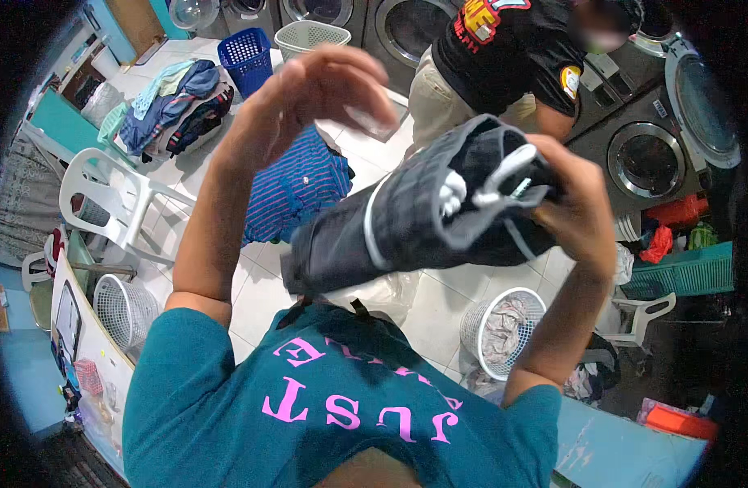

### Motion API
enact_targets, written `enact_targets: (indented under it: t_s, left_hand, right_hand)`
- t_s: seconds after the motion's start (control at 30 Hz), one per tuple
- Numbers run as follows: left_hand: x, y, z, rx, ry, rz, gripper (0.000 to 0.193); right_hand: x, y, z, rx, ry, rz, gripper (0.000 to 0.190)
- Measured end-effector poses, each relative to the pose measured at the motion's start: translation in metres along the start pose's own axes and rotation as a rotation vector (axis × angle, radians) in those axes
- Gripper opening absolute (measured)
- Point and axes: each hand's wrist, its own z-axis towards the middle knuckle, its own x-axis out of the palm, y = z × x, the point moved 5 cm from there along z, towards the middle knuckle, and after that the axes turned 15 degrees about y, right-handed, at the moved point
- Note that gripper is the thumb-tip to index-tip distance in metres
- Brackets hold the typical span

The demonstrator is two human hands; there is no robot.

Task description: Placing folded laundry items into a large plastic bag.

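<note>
A dark garment with a faint check pattern and white cords (pixel 404 213) stretches across the middle, in front of my chest. My right hand (pixel 572 195) grips its wide end at the right, where the waistband gapes and the cords show. My left hand (pixel 325 91) is raised above and to the left, curved and blurred, apart from the garment and holding nothing. Beneath my left forearm and the garment lies blue cloth with pink stripes (pixel 300 183). What supports that cloth is hidden.
A co-worker in a black shirt (pixel 502 55) bends by front-loading machines (pixel 645 158) at the upper right. Piled clothes (pixel 172 110), a white plastic chair (pixel 114 201) and a blue basket (pixel 245 61) stand left. A white basket with cloth (pixel 471 329) is at lower right.
</note>
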Motion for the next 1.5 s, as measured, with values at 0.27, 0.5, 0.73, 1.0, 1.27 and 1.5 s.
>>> enact_targets:
  t_s: [0.27,0.5,0.73,1.0,1.27,1.5]
  left_hand:
    - [0.061,0.117,-0.027,-0.394,0.06,0.038,0.059]
    - [0.165,0.158,-0.066,-0.492,0.238,-0.109,0.056]
    - [0.189,0.205,-0.083,-0.625,0.323,-0.244,0.053]
    - [0.19,0.24,-0.13,-0.741,0.478,-0.32,0.05]
    - [0.15,0.308,-0.161,-0.809,0.618,-0.373,0.047]
    - [0.022,0.407,-0.261,-1.193,-0.307,-0.051,0.031]
  right_hand:
    - [-0.088,0.039,0.024,-0.127,0.268,-0.255,0.055]
    - [-0.024,-0.129,0.001,0.274,0.218,-0.767,0.047]
    - [0.202,-0.009,-0.102,0.235,0.848,0.773,0.089]
    - [0.233,-0.019,-0.141,0.638,0.716,0.825,0.072]
    - [0.283,-0.06,-0.148,0.807,0.607,0.743,0.062]
    - [0.319,-0.137,-0.173,1.184,-0.003,1.102,0.047]
